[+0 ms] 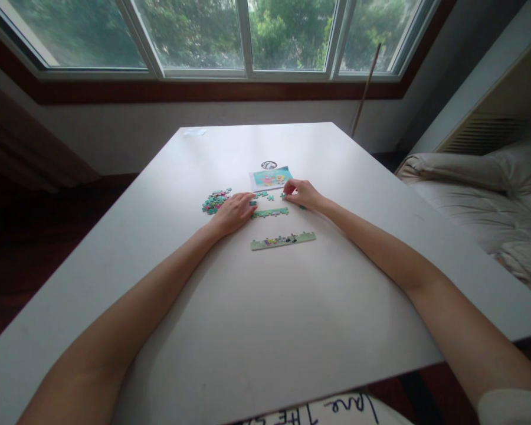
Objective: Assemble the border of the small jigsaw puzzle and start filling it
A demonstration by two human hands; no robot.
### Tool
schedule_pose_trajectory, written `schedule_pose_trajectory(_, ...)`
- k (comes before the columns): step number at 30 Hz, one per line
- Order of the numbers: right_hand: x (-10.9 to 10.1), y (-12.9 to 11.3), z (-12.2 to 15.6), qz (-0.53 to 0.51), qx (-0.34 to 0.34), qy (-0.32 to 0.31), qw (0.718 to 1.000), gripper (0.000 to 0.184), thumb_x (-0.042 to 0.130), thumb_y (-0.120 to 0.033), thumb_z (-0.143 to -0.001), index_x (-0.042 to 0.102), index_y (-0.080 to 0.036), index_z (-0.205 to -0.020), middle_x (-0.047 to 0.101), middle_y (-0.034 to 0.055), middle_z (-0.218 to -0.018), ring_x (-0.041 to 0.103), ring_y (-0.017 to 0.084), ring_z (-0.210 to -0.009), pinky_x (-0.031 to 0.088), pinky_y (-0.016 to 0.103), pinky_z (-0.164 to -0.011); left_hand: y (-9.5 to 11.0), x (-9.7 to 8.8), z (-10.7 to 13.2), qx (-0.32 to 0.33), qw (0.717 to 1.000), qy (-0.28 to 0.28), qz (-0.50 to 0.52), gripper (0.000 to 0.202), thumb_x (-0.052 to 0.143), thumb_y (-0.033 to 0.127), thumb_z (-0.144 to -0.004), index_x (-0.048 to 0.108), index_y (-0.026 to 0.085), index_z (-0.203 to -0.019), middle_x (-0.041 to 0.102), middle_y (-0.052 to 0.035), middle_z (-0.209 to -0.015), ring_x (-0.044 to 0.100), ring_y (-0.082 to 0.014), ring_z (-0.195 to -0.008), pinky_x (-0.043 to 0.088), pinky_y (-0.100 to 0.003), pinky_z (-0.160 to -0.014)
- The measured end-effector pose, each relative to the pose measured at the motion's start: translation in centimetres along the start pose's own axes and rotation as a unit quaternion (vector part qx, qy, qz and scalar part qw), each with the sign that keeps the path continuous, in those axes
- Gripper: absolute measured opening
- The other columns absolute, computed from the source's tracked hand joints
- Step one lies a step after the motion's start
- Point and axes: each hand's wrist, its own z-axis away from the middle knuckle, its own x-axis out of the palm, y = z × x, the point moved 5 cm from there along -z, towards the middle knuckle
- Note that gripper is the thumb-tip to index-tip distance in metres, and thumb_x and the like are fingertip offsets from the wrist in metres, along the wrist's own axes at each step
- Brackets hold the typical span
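Observation:
My right hand (305,193) pinches a small green puzzle piece (283,195) just over the table, thumb and forefinger together. My left hand (233,213) lies on the table with its fingers stretched out, the fingertips beside a dark green puzzle piece (253,203); whether they touch it I cannot tell. Between the hands are several loose teal pieces (270,198). Just below them runs a joined green strip of puzzle (272,212). Nearer to me lies a longer joined strip (283,241) with coloured figures. Partly behind my left hand is a heap of puzzle pieces (215,202).
A picture card (272,177) with cartoon figures lies beyond the pieces, and a dark round mark (269,165) shows behind it. The white table (265,319) reaches toward the window. A pale paper (194,132) lies at its far left corner. A cushioned sofa (464,200) stands at the right.

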Motion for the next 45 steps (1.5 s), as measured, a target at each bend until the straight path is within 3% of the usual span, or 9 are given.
schedule_pose_trajectory(7,-0.6,-0.3,0.0,-0.035,0.005,0.033,0.999,0.024,0.056,-0.014,-0.073,0.068,-0.015,-0.094,0.063,0.0015,-0.080,0.053,0.011,-0.070,0.040,0.024,-0.071,-0.2,0.1,0.0,0.004,1.000,0.002,0.002,0.042,0.035,0.040,-0.092,0.049,0.015,-0.123,0.055,-0.0117,-0.125,0.049,-0.0241,-0.118,0.040,-0.040,-0.102)
schedule_pose_trajectory(14,-1.4,0.3,-0.3,-0.157,0.067,0.054,0.984,0.012,0.063,-0.019,-0.066,0.063,-0.013,-0.077,0.064,0.0015,-0.073,0.053,0.010,-0.065,0.042,0.024,-0.065,-0.1,0.0,0.1,0.006,1.000,0.004,0.005,0.040,0.038,0.037,-0.091,0.050,0.015,-0.122,0.056,-0.0124,-0.124,0.050,-0.0248,-0.117,0.041,-0.042,-0.102)
schedule_pose_trajectory(18,-1.8,0.4,-0.4,-0.224,0.087,0.052,0.969,0.020,0.073,-0.025,-0.060,0.059,-0.013,-0.069,0.064,0.0011,-0.067,0.056,0.011,-0.062,0.045,0.025,-0.062,0.3,-0.3,0.1,0.017,1.000,0.015,0.008,0.037,0.039,0.034,-0.091,0.052,0.014,-0.119,0.057,-0.0121,-0.121,0.052,-0.0241,-0.115,0.043,-0.041,-0.100)
schedule_pose_trajectory(26,-2.2,0.1,-0.4,-0.297,0.117,-0.024,0.947,0.020,0.077,-0.016,-0.058,0.062,-0.011,-0.070,0.063,0.0002,-0.057,0.056,0.008,-0.053,0.044,0.019,-0.049,1.7,-1.4,0.4,0.098,0.993,0.062,0.024,0.029,0.036,0.025,-0.093,0.060,0.018,-0.109,0.064,-0.0086,-0.108,0.057,-0.0203,-0.103,0.048,-0.037,-0.090)
schedule_pose_trajectory(34,-2.3,0.6,-0.3,-0.324,0.174,-0.085,0.926,0.017,0.077,-0.012,-0.060,0.069,-0.010,-0.074,0.068,0.0022,-0.061,0.064,0.009,-0.056,0.053,0.019,-0.056,1.8,-1.6,0.6,0.111,0.991,0.077,0.019,0.027,0.038,0.023,-0.092,0.062,0.018,-0.104,0.066,-0.0081,-0.103,0.059,-0.0194,-0.097,0.050,-0.034,-0.084)
schedule_pose_trajectory(41,-2.5,-0.5,0.3,-0.280,0.180,-0.164,0.929,0.019,0.080,-0.016,-0.061,0.066,-0.009,-0.072,0.068,0.0031,-0.062,0.065,0.010,-0.058,0.054,0.019,-0.056,2.1,-1.8,0.7,0.125,0.988,0.086,0.021,0.028,0.039,0.022,-0.091,0.064,0.018,-0.101,0.068,-0.0074,-0.100,0.061,-0.0179,-0.094,0.051,-0.031,-0.082)
schedule_pose_trajectory(45,-2.1,-1.0,0.7,-0.252,0.173,-0.211,0.929,0.027,0.082,-0.022,-0.059,0.063,-0.010,-0.074,0.067,0.0021,-0.062,0.065,0.011,-0.057,0.053,0.021,-0.053,3.0,-2.0,1.0,0.147,0.984,0.098,-0.004,0.024,0.044,0.023,-0.088,0.067,0.020,-0.094,0.070,-0.0056,-0.093,0.064,-0.0163,-0.083,0.051,-0.028,-0.074)
